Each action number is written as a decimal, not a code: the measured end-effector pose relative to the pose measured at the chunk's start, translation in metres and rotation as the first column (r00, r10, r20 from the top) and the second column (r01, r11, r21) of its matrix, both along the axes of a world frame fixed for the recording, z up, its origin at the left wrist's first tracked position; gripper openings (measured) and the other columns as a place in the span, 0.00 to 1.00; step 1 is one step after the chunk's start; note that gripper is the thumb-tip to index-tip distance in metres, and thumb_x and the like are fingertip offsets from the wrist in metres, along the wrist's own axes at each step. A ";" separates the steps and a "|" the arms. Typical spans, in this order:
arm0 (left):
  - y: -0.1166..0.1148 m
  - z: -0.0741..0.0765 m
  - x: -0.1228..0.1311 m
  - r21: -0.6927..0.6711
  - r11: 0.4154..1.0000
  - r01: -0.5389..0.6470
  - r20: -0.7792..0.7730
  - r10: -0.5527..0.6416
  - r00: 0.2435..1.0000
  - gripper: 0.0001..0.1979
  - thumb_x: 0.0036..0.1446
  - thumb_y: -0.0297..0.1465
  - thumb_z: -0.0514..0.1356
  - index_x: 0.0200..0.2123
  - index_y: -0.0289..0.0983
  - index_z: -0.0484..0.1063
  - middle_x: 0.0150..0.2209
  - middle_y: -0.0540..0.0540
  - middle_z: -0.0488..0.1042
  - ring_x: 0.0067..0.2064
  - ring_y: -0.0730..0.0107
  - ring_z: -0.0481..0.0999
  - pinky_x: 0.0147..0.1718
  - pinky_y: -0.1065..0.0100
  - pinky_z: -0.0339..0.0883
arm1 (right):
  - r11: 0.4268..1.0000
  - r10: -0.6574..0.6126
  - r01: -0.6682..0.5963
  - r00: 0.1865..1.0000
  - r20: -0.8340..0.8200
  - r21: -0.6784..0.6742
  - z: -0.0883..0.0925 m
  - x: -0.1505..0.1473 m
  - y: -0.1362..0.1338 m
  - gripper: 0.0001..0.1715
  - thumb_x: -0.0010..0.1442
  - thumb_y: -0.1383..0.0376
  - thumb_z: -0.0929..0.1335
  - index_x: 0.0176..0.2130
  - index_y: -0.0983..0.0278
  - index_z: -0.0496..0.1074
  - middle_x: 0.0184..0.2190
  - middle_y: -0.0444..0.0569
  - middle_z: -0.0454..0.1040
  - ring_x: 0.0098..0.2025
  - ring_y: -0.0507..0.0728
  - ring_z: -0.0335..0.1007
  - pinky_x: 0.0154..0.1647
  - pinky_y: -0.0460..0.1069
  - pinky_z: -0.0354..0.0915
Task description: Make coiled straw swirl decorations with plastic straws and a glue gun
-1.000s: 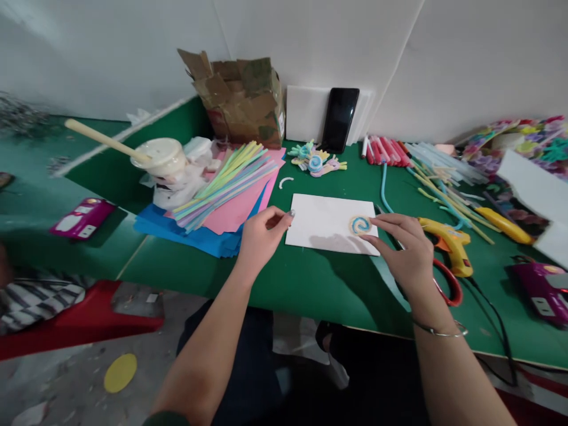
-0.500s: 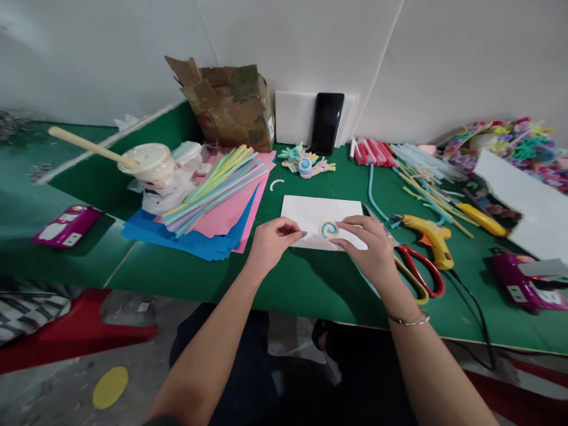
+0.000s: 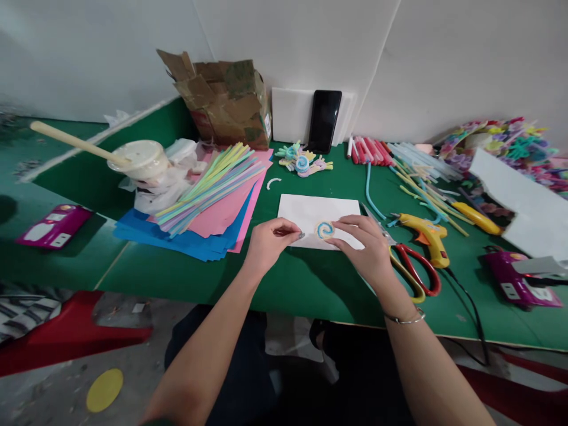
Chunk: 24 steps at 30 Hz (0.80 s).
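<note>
Between thumb and fingers, my right hand (image 3: 364, 239) pinches a round swirl (image 3: 324, 229) coiled in blue and cream, apparently from fuzzy pipe cleaner. The swirl is over a white rectangular sheet (image 3: 310, 205) on the green table. Just left of it, my left hand (image 3: 273, 241) is closed, thumb and index finger together at the tip; whatever they hold, if anything, is too small to make out. Scissors (image 3: 417, 269) with red and yellow handles lie by my right wrist, blades partly hidden by that hand.
A yellow glue gun (image 3: 426, 236) lies right of the scissors. Behind the sheet are finished pipe-cleaner pieces (image 3: 303, 163) and a propped phone (image 3: 325, 121). Pipe-cleaner bundles (image 3: 213, 186) rest on coloured sheets at left, near a lidded cup (image 3: 139, 160) and cardboard box (image 3: 226, 103).
The whole view has shifted slightly. My hands keep nearly the same pose, with the swirl still pinched in the right one and the left fingertips close to it.
</note>
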<state>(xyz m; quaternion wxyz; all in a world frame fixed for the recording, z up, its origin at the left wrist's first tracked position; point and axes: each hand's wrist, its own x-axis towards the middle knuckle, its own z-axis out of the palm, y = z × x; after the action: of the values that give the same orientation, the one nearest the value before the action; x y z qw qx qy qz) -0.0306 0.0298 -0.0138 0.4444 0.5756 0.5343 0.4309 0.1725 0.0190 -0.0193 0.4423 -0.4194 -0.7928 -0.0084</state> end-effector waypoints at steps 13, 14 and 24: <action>0.001 -0.001 0.002 -0.062 0.998 0.025 0.039 -0.022 0.999 0.03 0.46 0.31 0.62 0.23 0.37 0.72 0.22 0.50 0.74 0.27 0.71 0.74 0.29 0.70 0.69 | 0.999 0.052 -0.052 0.999 -0.017 0.001 0.000 -0.002 -0.001 0.13 0.55 0.64 0.70 0.42 0.61 0.73 0.35 0.51 0.75 0.39 0.58 0.72 0.38 0.54 0.68; 0.001 -0.001 0.002 -0.057 0.998 0.022 0.038 -0.020 0.999 0.03 0.45 0.30 0.62 0.24 0.37 0.73 0.23 0.50 0.75 0.28 0.71 0.74 0.30 0.70 0.69 | 0.999 0.051 -0.051 0.999 -0.016 0.000 -0.001 -0.002 -0.001 0.13 0.55 0.64 0.70 0.42 0.61 0.73 0.35 0.51 0.75 0.39 0.58 0.72 0.38 0.54 0.68; -0.001 0.002 0.002 0.053 0.997 0.058 -0.024 -0.057 0.998 0.04 0.46 0.26 0.61 0.28 0.38 0.69 0.25 0.52 0.71 0.30 0.74 0.73 0.32 0.72 0.69 | 0.999 0.052 -0.052 0.998 -0.023 0.003 -0.001 -0.001 0.000 0.13 0.54 0.64 0.70 0.42 0.60 0.74 0.34 0.51 0.75 0.38 0.58 0.72 0.38 0.54 0.68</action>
<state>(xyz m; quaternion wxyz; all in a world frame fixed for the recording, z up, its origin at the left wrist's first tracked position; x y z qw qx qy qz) -0.0288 0.0285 -0.0122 0.4349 0.6073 0.5108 0.4257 0.1711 0.0194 -0.0201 0.4519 -0.3981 -0.7983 0.0069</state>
